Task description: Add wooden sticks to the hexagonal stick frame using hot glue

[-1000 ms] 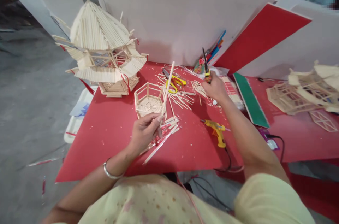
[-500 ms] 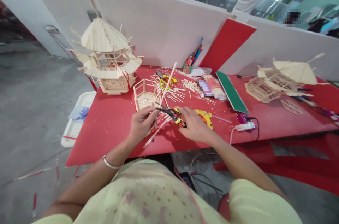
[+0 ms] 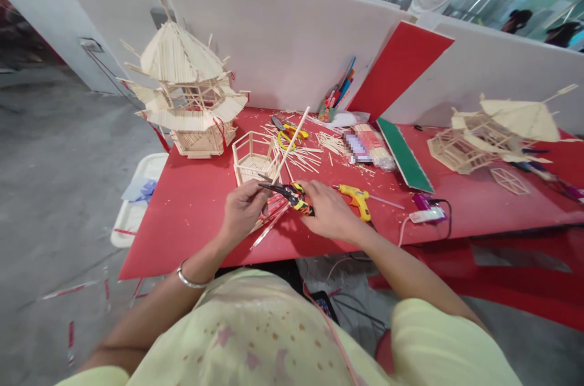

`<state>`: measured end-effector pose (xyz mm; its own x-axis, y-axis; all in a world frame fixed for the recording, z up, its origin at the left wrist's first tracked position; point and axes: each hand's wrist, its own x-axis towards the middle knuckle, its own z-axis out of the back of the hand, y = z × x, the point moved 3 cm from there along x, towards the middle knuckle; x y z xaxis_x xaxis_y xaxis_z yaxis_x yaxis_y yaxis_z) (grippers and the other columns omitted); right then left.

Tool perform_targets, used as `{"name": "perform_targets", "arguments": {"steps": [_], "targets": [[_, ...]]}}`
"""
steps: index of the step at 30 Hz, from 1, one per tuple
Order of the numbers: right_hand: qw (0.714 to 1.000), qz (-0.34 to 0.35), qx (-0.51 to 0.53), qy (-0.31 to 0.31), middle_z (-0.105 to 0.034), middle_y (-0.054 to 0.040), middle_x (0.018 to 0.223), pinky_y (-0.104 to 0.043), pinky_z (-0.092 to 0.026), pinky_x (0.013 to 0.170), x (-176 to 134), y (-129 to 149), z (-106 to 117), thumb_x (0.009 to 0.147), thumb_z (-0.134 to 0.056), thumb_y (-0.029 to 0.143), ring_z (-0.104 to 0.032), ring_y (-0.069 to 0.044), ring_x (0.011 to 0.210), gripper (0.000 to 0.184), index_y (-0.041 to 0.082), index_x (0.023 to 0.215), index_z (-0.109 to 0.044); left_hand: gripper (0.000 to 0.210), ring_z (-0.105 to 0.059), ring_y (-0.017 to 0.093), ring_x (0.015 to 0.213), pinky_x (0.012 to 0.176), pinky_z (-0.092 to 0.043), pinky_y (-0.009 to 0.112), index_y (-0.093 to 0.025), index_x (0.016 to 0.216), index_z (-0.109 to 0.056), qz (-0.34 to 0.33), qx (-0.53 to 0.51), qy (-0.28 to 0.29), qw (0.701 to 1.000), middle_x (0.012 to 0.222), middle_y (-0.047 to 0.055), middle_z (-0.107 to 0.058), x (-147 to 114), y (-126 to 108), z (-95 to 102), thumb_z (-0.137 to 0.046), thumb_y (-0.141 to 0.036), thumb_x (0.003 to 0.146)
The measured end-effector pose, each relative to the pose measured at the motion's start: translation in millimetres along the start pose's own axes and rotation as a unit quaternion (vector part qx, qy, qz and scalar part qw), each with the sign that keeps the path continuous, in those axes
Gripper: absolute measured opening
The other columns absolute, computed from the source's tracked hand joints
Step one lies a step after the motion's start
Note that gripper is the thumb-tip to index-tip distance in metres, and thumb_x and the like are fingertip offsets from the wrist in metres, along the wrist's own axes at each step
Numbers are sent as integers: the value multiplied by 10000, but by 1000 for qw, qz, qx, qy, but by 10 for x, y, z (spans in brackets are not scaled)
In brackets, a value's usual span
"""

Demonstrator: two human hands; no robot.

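Observation:
My left hand (image 3: 244,206) is closed, its thumb and fingertips pinched near the lower end of a thin wooden stick (image 3: 292,142) that slants up to the right. My right hand (image 3: 331,212) grips pliers (image 3: 285,191) with dark jaws and black, yellow and red handles. The jaws point left, slightly parted, and cross the stick's lower end close to my left fingertips. Whether they touch the stick I cannot tell. Just behind my hands stands a small open stick frame (image 3: 255,157). Red-and-clear wrapper strips (image 3: 271,224) lie under the pliers.
A stick pagoda (image 3: 182,100) stands at left on the red table (image 3: 182,215), another stick model (image 3: 493,136) at right. Yellow-handled scissors (image 3: 289,133), loose sticks (image 3: 305,159), a yellow glue gun (image 3: 356,198), a green board (image 3: 404,154) and a power strip (image 3: 426,214) are around.
The pliers and my right hand have shifted slightly left, so the jaws reach farther past the stick toward my left fingers. The view has also shifted a little.

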<state>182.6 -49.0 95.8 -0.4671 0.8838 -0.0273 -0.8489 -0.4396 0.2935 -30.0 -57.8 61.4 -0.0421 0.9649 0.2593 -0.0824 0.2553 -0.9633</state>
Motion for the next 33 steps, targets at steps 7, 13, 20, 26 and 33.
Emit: {"name": "perform_targets", "arguments": {"steps": [7, 13, 20, 26, 33], "targets": [[1000, -5, 13, -22, -615, -182, 1386, -522, -463, 1093, -24, -44, -186, 832, -653, 307, -593, -359, 1274, 696, 182, 1488, -457, 134, -521, 99, 580, 560, -413, 210, -182, 898, -779, -10, 7, -1, 1000, 703, 0, -630, -33, 98, -5, -678, -271, 907], [999, -13, 42, -18, -610, -193, 1395, -544, -465, 1100, -63, -28, -308, 868, -653, 361, -586, -374, 1288, 668, 178, 1484, -469, 136, -499, 107, 595, 566, -393, 213, -184, 859, -776, 7, 9, -1, 1000, 674, -5, -599, -58, 133, -7, -669, -256, 903], [988, -20, 148, -35, -627, -167, 1381, -537, -492, 1095, -165, 15, -737, 894, -645, 334, -604, -340, 1278, 641, 217, 1488, -436, 144, -569, 132, 661, 624, -424, 232, -181, 873, -775, -4, 41, 34, 999, 757, 26, -682, -124, 111, 38, -645, -233, 904], [969, -26, 225, -97, -600, -124, 1410, -552, -481, 1146, -274, 64, -1113, 872, -624, 252, -570, -320, 1334, 698, 295, 1526, -383, 194, -551, 134, 626, 607, -395, 237, -178, 804, -734, -45, 126, 83, 988, 682, 15, -633, -153, 65, 20, -582, -202, 923], [968, -25, 233, -94, -431, -102, 1633, -622, -369, 1248, -432, 6, -1256, 919, -606, 324, -397, -318, 1537, 869, 365, 1657, -147, 204, -651, 171, 743, 704, -466, 266, -198, 933, -763, -69, 133, 126, 981, 818, 51, -735, -202, -14, -74, -562, -212, 965]]}}
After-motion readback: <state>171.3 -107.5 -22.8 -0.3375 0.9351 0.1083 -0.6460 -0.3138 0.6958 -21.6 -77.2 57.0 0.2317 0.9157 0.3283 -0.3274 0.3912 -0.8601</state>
